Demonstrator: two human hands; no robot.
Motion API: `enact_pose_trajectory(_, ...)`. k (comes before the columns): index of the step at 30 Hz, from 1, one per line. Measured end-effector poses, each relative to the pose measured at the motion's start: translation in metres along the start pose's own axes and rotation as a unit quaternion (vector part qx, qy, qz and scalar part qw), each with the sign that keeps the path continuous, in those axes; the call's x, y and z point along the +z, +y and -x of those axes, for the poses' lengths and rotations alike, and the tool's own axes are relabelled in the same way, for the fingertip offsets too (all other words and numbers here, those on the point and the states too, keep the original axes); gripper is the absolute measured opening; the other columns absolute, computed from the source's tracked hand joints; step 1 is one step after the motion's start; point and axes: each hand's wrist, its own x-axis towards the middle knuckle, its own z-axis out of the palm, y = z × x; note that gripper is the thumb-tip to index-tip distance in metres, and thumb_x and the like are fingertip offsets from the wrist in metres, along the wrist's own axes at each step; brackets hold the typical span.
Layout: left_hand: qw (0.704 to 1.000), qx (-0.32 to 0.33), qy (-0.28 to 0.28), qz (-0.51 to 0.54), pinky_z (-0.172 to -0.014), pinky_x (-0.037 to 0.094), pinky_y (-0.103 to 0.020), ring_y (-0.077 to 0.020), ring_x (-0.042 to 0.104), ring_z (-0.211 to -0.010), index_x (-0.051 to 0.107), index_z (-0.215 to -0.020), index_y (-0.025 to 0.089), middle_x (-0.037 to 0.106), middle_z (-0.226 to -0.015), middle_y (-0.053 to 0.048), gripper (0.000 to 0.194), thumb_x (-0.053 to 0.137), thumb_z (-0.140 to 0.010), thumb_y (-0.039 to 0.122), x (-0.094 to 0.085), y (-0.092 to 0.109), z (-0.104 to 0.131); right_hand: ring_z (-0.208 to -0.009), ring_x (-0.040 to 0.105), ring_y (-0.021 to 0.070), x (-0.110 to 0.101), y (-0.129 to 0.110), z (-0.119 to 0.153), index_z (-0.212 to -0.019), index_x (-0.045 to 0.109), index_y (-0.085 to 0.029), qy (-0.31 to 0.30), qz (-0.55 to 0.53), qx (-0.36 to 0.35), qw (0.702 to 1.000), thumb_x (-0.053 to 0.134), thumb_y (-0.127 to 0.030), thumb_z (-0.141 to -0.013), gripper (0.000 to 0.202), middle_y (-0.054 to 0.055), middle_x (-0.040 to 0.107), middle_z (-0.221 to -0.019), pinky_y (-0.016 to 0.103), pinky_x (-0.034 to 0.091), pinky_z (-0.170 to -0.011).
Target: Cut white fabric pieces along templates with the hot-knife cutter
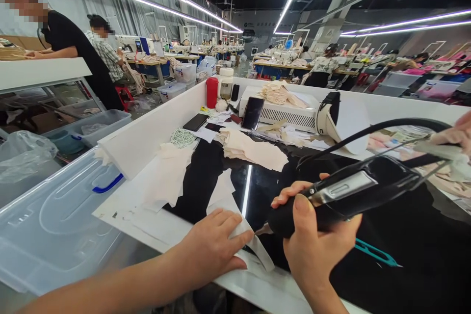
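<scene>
My left hand (pixel 220 243) lies flat with fingers spread on a pale cut fabric piece (pixel 222 196), pressing it to the glossy black tabletop. My right hand (pixel 316 240) is wrapped round a black corded hand tool (pixel 331 196) with a silver plate and a slide switch on its side. The tool's narrow tip points left and meets the edge of the fabric strip (pixel 263 252) beside my left fingers. I cannot tell the tool's exact kind. A teal slim-handled tool (pixel 379 252) lies right of my right hand.
Stacked cream fabric pieces (pixel 253 149) and another fabric pile (pixel 167 174) lie beyond my hands. Two phones (pixel 253 113), a red cup (pixel 211 92) and a white machine (pixel 281 110) stand behind. Another person's hand (pixel 458 135) reaches in at right near the thick cable (pixel 382 125).
</scene>
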Motion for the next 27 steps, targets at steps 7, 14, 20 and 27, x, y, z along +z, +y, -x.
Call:
enact_pose_trajectory(7,1.000,0.001,0.017,0.002,-0.102,0.054,-0.047,-0.0306,0.064,-0.112,0.060,-0.130,0.016,0.065,-0.122,-0.015,0.066,0.086,-0.080,0.051,0.003,0.000,0.000,-0.057,0.063,0.0130,0.009,0.006,-0.010,-0.120,0.054,-0.025,0.008,-0.026,-0.016,0.999,0.082,-0.030,-0.085,0.045,-0.006,0.067,-0.081,0.032,0.058,-0.057)
enact_pose_trajectory(14,1.000,0.005,0.020,0.007,-0.100,0.053,-0.044,-0.0296,0.064,-0.108,0.061,-0.128,0.015,0.065,-0.116,-0.013,0.069,0.089,-0.076,0.050,0.003,0.000,-0.003,-0.060,0.063,0.0137,0.010,0.012,-0.007,-0.122,0.053,-0.026,-0.008,-0.023,0.009,1.000,0.082,-0.028,-0.086,0.046,-0.006,0.067,-0.083,0.032,0.058,-0.058)
enact_pose_trajectory(20,1.000,0.004,0.011,0.008,-0.097,0.053,-0.043,-0.0289,0.063,-0.107,0.060,-0.128,0.016,0.064,-0.117,-0.013,0.069,0.088,-0.077,0.053,0.005,-0.001,-0.003,-0.058,0.062,0.0136,0.014,0.012,-0.012,-0.119,0.054,-0.025,-0.006,-0.045,-0.003,0.999,0.080,-0.028,-0.085,0.043,-0.005,0.067,-0.080,0.031,0.058,-0.055)
enact_pose_trajectory(27,1.000,0.010,0.007,0.008,-0.093,0.054,-0.042,-0.0275,0.064,-0.102,0.060,-0.127,0.015,0.065,-0.114,-0.013,0.068,0.088,-0.078,0.053,0.001,-0.001,-0.004,-0.059,0.062,0.0142,0.020,0.016,-0.014,-0.119,0.053,-0.026,-0.007,-0.036,0.003,0.999,0.081,-0.030,-0.082,0.046,-0.007,0.065,-0.079,0.031,0.056,-0.054)
